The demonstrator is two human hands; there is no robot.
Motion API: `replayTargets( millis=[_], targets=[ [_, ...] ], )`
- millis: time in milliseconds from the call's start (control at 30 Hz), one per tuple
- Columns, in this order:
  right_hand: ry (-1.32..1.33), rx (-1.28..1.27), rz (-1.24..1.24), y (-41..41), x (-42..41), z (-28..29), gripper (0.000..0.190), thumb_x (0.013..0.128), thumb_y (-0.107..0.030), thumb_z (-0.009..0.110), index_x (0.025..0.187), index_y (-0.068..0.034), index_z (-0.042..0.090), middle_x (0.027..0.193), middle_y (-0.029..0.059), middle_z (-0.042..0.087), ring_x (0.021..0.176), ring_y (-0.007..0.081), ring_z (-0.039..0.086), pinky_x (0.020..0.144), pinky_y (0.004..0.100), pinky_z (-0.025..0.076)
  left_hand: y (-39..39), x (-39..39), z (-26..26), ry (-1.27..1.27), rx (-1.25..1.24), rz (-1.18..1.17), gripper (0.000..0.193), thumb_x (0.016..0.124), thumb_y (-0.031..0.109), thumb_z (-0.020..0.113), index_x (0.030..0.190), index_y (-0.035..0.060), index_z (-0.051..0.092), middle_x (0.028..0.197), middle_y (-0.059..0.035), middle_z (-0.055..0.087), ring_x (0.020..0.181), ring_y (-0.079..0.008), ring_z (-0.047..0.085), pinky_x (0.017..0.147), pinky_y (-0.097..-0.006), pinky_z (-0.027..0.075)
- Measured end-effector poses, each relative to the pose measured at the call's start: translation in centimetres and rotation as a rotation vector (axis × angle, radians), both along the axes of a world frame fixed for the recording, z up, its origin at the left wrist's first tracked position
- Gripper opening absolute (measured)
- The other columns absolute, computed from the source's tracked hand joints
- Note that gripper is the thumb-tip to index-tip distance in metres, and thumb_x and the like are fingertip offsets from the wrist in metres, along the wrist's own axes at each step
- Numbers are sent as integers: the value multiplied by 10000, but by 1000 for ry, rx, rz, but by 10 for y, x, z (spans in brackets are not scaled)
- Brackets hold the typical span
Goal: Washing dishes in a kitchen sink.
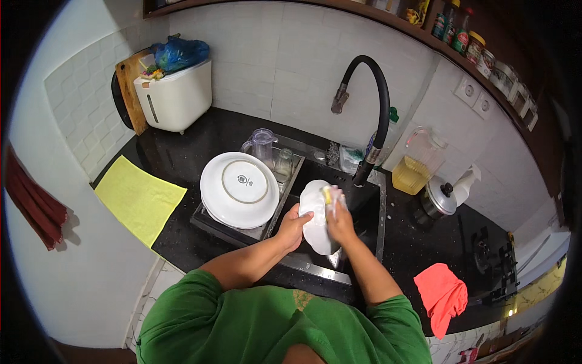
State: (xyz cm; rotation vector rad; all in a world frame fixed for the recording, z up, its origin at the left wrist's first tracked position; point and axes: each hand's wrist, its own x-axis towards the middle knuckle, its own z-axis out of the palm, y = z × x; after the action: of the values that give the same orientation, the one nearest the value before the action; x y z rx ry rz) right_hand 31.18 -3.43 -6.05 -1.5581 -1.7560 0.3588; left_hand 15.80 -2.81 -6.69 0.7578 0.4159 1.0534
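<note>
Over the black sink basin (366, 218), a white plate with a wavy rim (313, 227) is tilted up in my left hand (292, 228). The left thumb lies on the plate's face and the fingers go behind it. My right hand (338, 216), blurred, presses a yellow sponge (327, 194) with suds against the plate's right part. Left of the basin, large white plates (245, 182) rest upside down in a stack on the drainboard (218, 224). Behind them stand a clear plastic jug (262, 143) and a drinking glass (284, 163).
A black flexible faucet (384, 100) arches over the basin's back right. On the right are a pitcher of yellow liquid (411, 170), a lidded pot (439, 195), a coral cloth (440, 291) and a gas stove (493, 259). A yellow cloth (141, 200) and a white bin (177, 95) are left.
</note>
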Motion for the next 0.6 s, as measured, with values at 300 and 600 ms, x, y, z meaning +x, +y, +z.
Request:
replayTargets(
  millis=[300,600],
  targets=[
    [-318,375,161,2,-20,14,365,785,-112,450,1123,25,445,1160,233,441,1115,382,394,941,418,310,0,5,0,6,44,-22,324,791,-19,488,1101,28,407,1046,-102,512,982,-181,499,863,-319,389],
    [-229,343,73,23,0,15,274,782,-141,440,1006,3,504,960,244,538,898,388,513,774,433,414,3,4,-6,-3,22,-50,338,813,22,480,1136,43,383,1098,-107,494,1029,-206,487,900,-367,380]
  ],
)
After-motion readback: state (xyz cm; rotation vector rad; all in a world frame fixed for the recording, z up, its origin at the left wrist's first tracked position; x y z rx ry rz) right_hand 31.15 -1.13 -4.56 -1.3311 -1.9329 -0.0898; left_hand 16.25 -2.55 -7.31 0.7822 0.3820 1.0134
